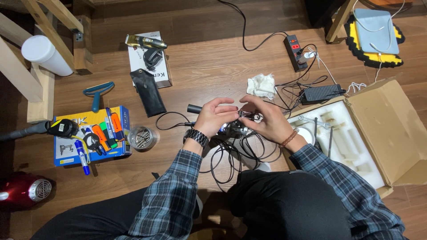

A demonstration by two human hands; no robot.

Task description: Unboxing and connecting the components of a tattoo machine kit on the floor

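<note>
Left hand (pixel 216 116): raised over the floor, fingers half curled and loosely spread, wristwatch (pixel 196 137) on the wrist; fingertips meet the small metal part; whether it truly grips cannot be told.
Right hand (pixel 266 121): bead bracelet (pixel 288 139) on the wrist; thumb and fingers pinch the small metal part.
Small metal part (pixel 246 115): dark and shiny, held between both hands, above the cable tangle; detail too small to tell.
Black cables (pixel 231 153): looped on the wooden floor (pixel 209 66) just under the hands.
Black cylindrical handle (pixel 195 108): on the floor, just left of the left hand.
Cardboard box (pixel 391 129): open, right of the person, white foam insert (pixel 351 138) holding metal tools.
Blue tool box (pixel 91 135): left, topped with markers and a tape measure.
Metal tin (pixel 141 138): beside the blue tool box, holding small metal pieces.
Power strip (pixel 296 52): far side, cables plugged in.
White cloth (pixel 261 85): crumpled, beyond the hands.
</note>
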